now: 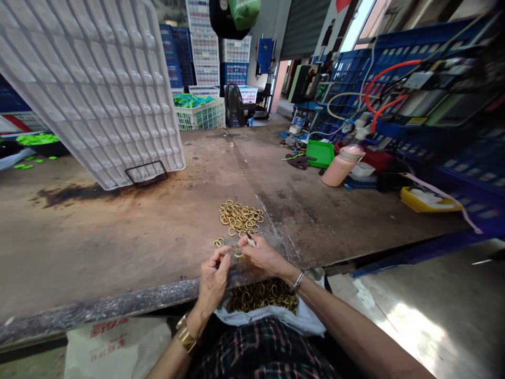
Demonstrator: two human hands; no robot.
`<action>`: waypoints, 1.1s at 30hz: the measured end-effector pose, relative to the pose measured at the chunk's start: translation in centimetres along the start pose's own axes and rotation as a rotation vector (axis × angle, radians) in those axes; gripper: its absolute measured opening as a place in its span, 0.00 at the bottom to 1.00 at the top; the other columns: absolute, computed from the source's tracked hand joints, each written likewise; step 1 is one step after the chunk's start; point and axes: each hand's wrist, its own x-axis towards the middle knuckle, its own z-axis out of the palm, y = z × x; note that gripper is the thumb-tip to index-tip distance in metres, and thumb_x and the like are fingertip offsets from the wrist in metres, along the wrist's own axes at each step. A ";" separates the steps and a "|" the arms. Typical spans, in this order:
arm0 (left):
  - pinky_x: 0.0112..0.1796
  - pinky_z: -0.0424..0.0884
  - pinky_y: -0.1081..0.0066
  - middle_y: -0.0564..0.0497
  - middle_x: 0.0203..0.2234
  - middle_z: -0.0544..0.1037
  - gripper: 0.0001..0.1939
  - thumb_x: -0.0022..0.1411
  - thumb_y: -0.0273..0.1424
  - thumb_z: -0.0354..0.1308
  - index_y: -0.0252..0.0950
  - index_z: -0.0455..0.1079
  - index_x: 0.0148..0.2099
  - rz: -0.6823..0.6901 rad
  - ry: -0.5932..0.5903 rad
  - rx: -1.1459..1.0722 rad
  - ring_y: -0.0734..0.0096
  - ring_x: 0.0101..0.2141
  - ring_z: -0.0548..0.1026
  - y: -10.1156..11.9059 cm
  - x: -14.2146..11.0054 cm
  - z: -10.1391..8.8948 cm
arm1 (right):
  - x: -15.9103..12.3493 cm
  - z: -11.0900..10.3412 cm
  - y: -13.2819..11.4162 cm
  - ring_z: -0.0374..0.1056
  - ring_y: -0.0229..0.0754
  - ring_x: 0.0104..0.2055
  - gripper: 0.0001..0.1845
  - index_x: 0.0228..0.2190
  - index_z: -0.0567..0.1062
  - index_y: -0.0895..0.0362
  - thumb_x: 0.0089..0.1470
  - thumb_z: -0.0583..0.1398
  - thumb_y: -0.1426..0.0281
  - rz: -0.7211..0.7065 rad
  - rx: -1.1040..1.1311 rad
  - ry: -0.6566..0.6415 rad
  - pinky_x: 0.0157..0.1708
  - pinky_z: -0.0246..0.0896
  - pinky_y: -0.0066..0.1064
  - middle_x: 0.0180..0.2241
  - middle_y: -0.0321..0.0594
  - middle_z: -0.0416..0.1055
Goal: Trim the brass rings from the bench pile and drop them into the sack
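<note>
My right hand (263,256) is closed, with a brass-coloured ring (238,255) at its fingertips. A small object with a dark tip and pale body (251,240) pokes out between its fingers; its kind is unclear. My left hand (213,275) faces it in a pinch, close to the ring; whatever lies between those fingertips is too small to make out. Just beyond the hands lies a pile of brass-coloured rings (239,216), with a few loose rings (218,242) to its left. Below the table edge, a white sack (311,316) on my lap holds many more rings.
A pale ribbed plastic tray (98,89) leans upright in a black wire stand (148,179) on the left. To the right are a pink bottle (340,169), a green tray (320,152) and a yellow tray (428,202). Stacked crates (203,47) rise behind the table.
</note>
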 end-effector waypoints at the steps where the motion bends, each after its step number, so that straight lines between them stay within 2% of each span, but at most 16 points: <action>1: 0.22 0.57 0.77 0.58 0.16 0.65 0.12 0.51 0.36 0.58 0.35 0.73 0.36 0.049 -0.015 0.050 0.78 0.19 0.61 0.0 -0.1 0.1 | -0.3 0.0 -0.3 0.49 0.28 0.15 0.06 0.26 0.65 0.57 0.40 0.54 0.71 0.049 0.060 -0.033 0.15 0.42 0.21 0.17 0.26 0.59; 3: 0.22 0.57 0.77 0.55 0.18 0.68 0.12 0.52 0.36 0.56 0.35 0.73 0.36 0.110 -0.060 0.123 0.77 0.20 0.63 -0.2 -0.2 0.1 | -0.9 -0.1 -0.9 0.43 0.27 0.12 0.07 0.27 0.63 0.56 0.40 0.54 0.69 0.126 0.171 -0.096 0.12 0.37 0.21 0.15 0.24 0.57; 5: 0.20 0.56 0.77 0.55 0.18 0.68 0.13 0.53 0.37 0.55 0.36 0.73 0.38 0.074 -0.108 0.119 0.78 0.18 0.61 -0.5 -0.3 0.0 | -1.3 0.0 -1.2 0.41 0.26 0.10 0.07 0.27 0.62 0.55 0.40 0.54 0.69 0.159 0.243 -0.133 0.11 0.34 0.21 0.14 0.23 0.56; 11: 0.17 0.50 0.78 0.57 0.17 0.66 0.16 0.52 0.42 0.56 0.33 0.70 0.34 -0.053 -0.162 -0.013 0.82 0.14 0.54 -0.6 -0.9 0.4 | -1.3 0.5 -0.5 0.41 0.25 0.10 0.06 0.25 0.63 0.56 0.40 0.54 0.69 0.165 0.335 -0.168 0.10 0.33 0.20 0.12 0.22 0.53; 16: 0.17 0.48 0.78 0.57 0.17 0.66 0.16 0.52 0.41 0.57 0.33 0.68 0.37 -0.058 -0.223 -0.047 0.84 0.15 0.53 0.1 -1.3 0.7 | -1.4 0.6 -0.2 0.40 0.25 0.10 0.06 0.26 0.63 0.56 0.40 0.54 0.69 0.194 0.403 -0.164 0.10 0.33 0.21 0.13 0.23 0.56; 20: 0.16 0.46 0.79 0.59 0.16 0.63 0.15 0.50 0.42 0.58 0.33 0.66 0.30 -0.108 -0.169 -0.109 0.85 0.14 0.52 0.0 -1.1 0.9 | -1.7 0.9 -0.3 0.44 0.27 0.12 0.08 0.25 0.63 0.57 0.45 0.53 0.64 0.127 0.261 -0.107 0.12 0.36 0.22 0.15 0.26 0.57; 25: 0.15 0.45 0.80 0.61 0.14 0.60 0.18 0.46 0.43 0.61 0.34 0.62 0.26 -0.237 -0.143 -0.288 0.86 0.13 0.51 0.0 -1.0 1.2 | -1.9 1.3 -0.3 0.51 0.30 0.21 0.09 0.18 0.62 0.58 0.45 0.54 0.68 -0.138 -0.059 0.026 0.21 0.47 0.22 0.17 0.28 0.56; 33: 0.14 0.44 0.80 0.60 0.14 0.59 0.16 0.51 0.42 0.58 0.33 0.62 0.25 -0.249 -0.229 -0.286 0.86 0.14 0.50 0.0 -1.1 0.9 | -1.4 1.4 0.3 0.53 0.31 0.22 0.11 0.17 0.61 0.58 0.47 0.52 0.68 -0.151 -0.107 0.023 0.22 0.47 0.23 0.18 0.29 0.57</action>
